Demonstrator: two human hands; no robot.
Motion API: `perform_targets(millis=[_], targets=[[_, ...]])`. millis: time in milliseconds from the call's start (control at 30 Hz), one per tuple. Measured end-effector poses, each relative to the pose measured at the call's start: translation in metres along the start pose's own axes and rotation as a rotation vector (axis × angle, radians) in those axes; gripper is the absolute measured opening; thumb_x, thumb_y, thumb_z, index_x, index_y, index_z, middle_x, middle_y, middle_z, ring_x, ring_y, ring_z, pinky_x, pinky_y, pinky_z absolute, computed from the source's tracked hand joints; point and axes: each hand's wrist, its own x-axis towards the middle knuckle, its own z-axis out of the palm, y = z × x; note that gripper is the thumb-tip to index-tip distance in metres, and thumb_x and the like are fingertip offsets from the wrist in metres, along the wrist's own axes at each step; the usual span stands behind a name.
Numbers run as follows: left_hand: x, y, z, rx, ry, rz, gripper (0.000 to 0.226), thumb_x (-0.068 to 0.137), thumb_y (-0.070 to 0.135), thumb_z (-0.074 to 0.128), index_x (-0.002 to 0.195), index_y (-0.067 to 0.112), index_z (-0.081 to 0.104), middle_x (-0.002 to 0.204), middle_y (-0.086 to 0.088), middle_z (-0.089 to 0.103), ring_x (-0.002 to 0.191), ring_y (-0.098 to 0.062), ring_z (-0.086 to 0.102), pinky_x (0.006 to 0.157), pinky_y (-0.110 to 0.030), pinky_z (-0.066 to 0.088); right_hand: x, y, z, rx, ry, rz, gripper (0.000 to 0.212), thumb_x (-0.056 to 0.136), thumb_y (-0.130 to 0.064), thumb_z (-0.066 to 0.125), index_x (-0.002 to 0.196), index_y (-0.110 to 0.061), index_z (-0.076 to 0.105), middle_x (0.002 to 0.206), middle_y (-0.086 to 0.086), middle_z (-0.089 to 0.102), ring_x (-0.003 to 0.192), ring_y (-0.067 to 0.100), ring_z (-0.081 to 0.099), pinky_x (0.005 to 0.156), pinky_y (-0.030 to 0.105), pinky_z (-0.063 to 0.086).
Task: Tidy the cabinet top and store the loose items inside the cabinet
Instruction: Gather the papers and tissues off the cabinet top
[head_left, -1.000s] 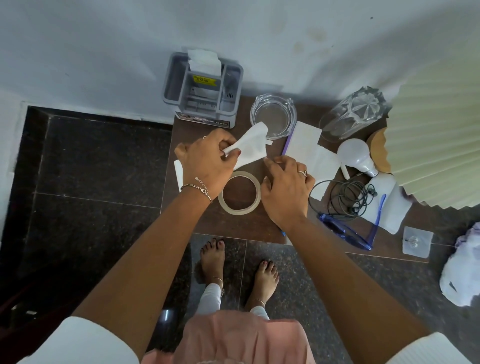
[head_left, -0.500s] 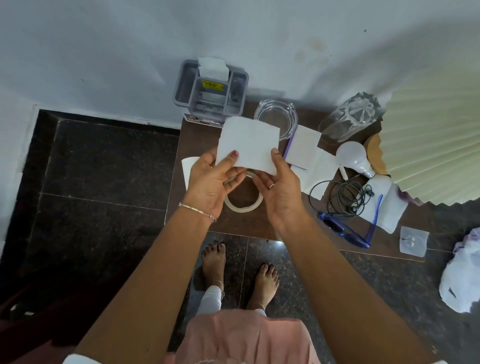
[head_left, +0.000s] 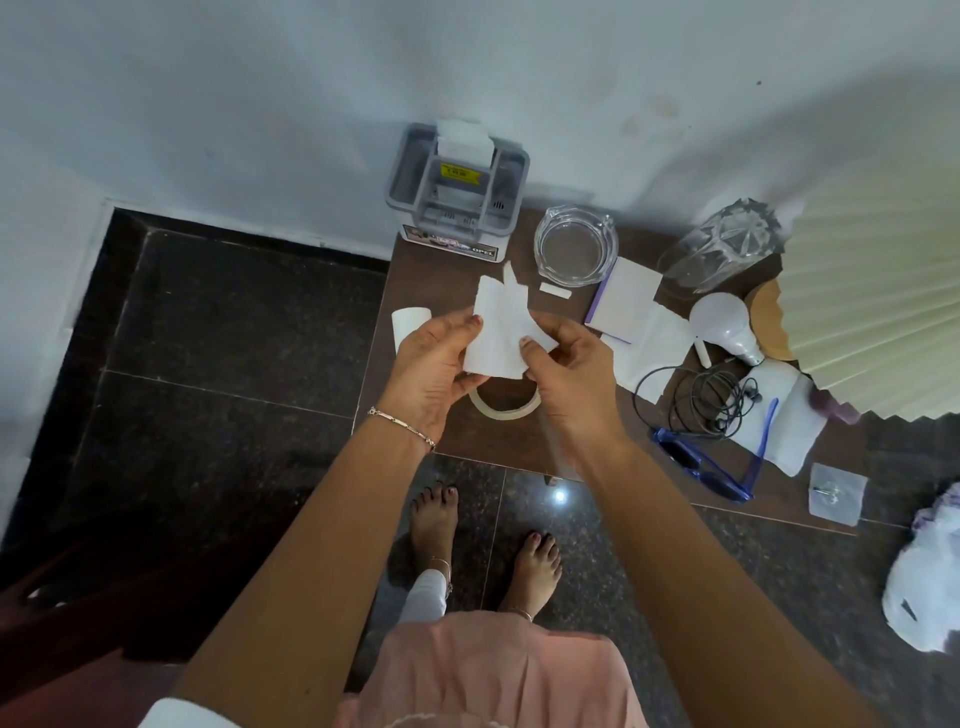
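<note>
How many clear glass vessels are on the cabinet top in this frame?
2. A round glass dish stands near the wall, right of the grey organiser; a cut-glass tumbler sits beside the lampshade, which may hide others.

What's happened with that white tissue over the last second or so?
The white tissue rose from the cabinet top; the right-hand grip, earlier down on the top, joined the left-hand grip on it. Spread flat half a second ago, it is now bunched narrower between both. The tape ring, glass ashtray, bulb and blue glasses stayed put.
</note>
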Motion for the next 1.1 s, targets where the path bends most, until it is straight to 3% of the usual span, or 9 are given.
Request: perform_targets(millis=[233,333,400,467,567,700,833,1000,1100], targets=[[-0.003,0.001,-0.003,-0.057,-0.033,-0.029,0.036,0.087,0.032,0.066,0.113,0.007,0.064,0.105,-0.010,0.072,0.095,-0.022,0.069,0.079,-0.032,0.057,-0.012,-0.013,0.013,-0.231,-0.154,-0.109,0.038,0.082,-0.002,0.052,0.108,-0.020,0.073,0.107,-0.010,0.071,0.097,-0.002,0.062,0.090,0.023,0.051],[0.000,0.004,-0.005,-0.084,0.013,-0.012,0.019,0.086,0.021,0.068,0.101,0.010,0.067,0.098,-0.006,0.073,0.090,-0.020,0.070,0.075,-0.030,0.058,-0.013,-0.015,0.019,-0.111,-0.049,-0.125,0.033,0.079,-0.009,0.047,0.099,-0.016,0.073,0.098,-0.008,0.071,0.092,0.001,0.062,0.083,0.025,0.052],[0.001,0.007,-0.006,-0.078,0.035,0.000,0.019,0.087,0.015,0.067,0.105,0.011,0.067,0.102,-0.005,0.072,0.093,-0.019,0.070,0.075,-0.030,0.059,-0.010,-0.016,0.020,-0.069,0.057,-0.137,0.028,0.082,-0.009,0.048,0.097,-0.018,0.069,0.096,-0.005,0.069,0.092,0.006,0.062,0.080,0.026,0.050],[0.003,0.012,-0.007,-0.056,0.049,0.008,0.016,0.086,0.016,0.067,0.103,0.015,0.067,0.103,-0.001,0.071,0.094,-0.016,0.069,0.069,-0.026,0.060,-0.006,-0.018,0.020,-0.094,0.116,-0.126,0.024,0.089,-0.008,0.050,0.102,-0.021,0.066,0.102,-0.005,0.067,0.095,0.006,0.061,0.078,0.018,0.048],[0.007,0.019,-0.009,-0.047,0.048,-0.004,0.009,0.085,0.020,0.069,0.093,0.022,0.068,0.102,0.000,0.071,0.096,-0.017,0.068,0.072,-0.028,0.060,0.002,-0.020,0.021,-0.090,0.057,0.054,0.017,0.097,-0.021,0.051,0.112,-0.022,0.061,0.107,-0.008,0.065,0.098,0.004,0.061,0.079,0.016,0.046],[0.015,0.029,-0.011,-0.036,0.037,0.017,0.009,0.084,0.020,0.069,0.093,0.019,0.069,0.101,-0.002,0.072,0.095,-0.019,0.069,0.075,-0.030,0.059,0.010,-0.024,0.027,-0.010,-0.110,0.234,0.020,0.098,-0.034,0.050,0.098,-0.017,0.061,0.095,0.003,0.070,0.085,0.014,0.066,0.070,0.024,0.050],[0.026,0.042,-0.011,0.023,0.049,0.080,0.020,0.084,0.013,0.069,0.103,0.008,0.068,0.102,-0.006,0.071,0.090,-0.019,0.070,0.072,-0.032,0.060,0.016,-0.030,0.038,-0.034,-0.107,0.090,0.010,0.090,-0.015,0.065,0.100,-0.016,0.064,0.092,0.005,0.070,0.079,0.011,0.065,0.068,0.020,0.055],[0.040,0.070,-0.008,0.160,0.036,0.184,0.026,0.085,0.011,0.067,0.108,-0.001,0.063,0.088,-0.001,0.069,0.061,0.003,0.067,0.051,-0.011,0.048,0.046,-0.047,0.050,-0.186,-0.017,-0.101,0.014,0.088,-0.008,0.066,0.094,-0.020,0.062,0.088,-0.007,0.069,0.080,0.010,0.067,0.076,0.027,0.057],[0.058,0.091,-0.011,0.349,0.031,0.284,0.024,0.082,0.010,0.072,0.105,0.004,0.065,0.091,-0.003,0.070,0.074,-0.004,0.068,0.064,-0.014,0.054,0.073,-0.058,0.056,-0.303,0.022,-0.212,0.015,0.086,-0.007,0.066,0.092,-0.019,0.060,0.086,-0.008,0.067,0.081,0.013,0.068,0.077,0.033,0.058]])
